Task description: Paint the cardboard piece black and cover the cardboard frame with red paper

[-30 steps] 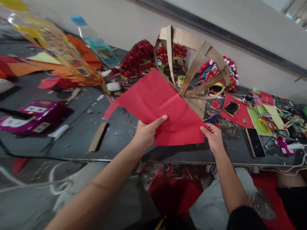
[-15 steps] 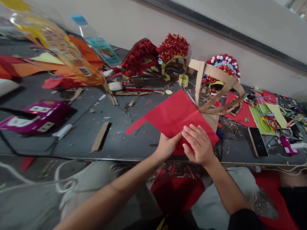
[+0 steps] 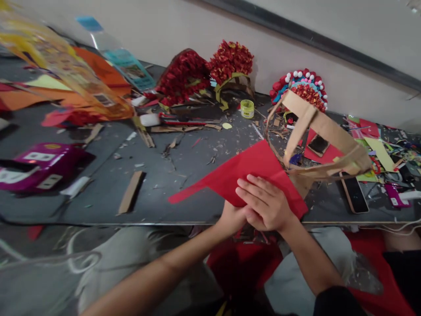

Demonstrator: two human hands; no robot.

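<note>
Left hand (image 3: 230, 218) and right hand (image 3: 267, 204) bare, ungloved fingers slender. Left forearm (image 3: 174, 262) slim, uncovered down to bottom edge of frame. Right forearm (image 3: 311, 259) likewise bare, running to black sleeve (image 3: 338, 302) at lower right, plain, matte, loose-looking. Trousers (image 3: 115, 259) pale grey-green, wide, softly creased; one leg at lower left, other right of bottom centre. Dark cloth (image 3: 197, 309) at bottom centre, near-black; small yellow marking (image 3: 222, 308) there, too blurred to read.
</note>
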